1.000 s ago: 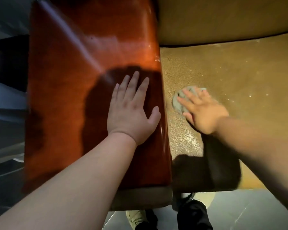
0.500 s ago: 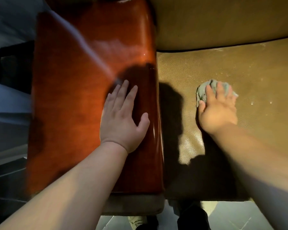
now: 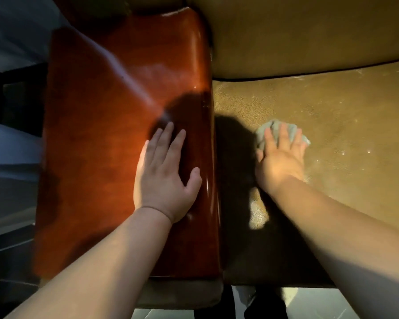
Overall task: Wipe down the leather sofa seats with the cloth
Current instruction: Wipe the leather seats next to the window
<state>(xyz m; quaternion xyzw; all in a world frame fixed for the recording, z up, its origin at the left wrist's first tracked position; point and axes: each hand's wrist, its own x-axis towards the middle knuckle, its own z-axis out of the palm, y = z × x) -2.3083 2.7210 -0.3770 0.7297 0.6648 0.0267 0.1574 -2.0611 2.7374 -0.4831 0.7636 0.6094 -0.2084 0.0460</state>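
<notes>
Rightward since a second ago, right hand [image 3: 280, 161] presses cloth [image 3: 274, 131].

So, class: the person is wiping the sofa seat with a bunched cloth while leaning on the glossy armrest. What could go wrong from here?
1. The left hand rests flat on the glossy armrest and might slip under load.
2. The cloth is bunched small under the right hand, so bare fingers may smear the seat.

Over the last second, the right hand [image 3: 281, 157] has slid the grey cloth [image 3: 274, 131] rightward across the tan seat cushion [image 3: 355, 134], away from the armrest [image 3: 124, 134]. Its fingers have turned from pointing left to pointing toward the backrest.
</notes>
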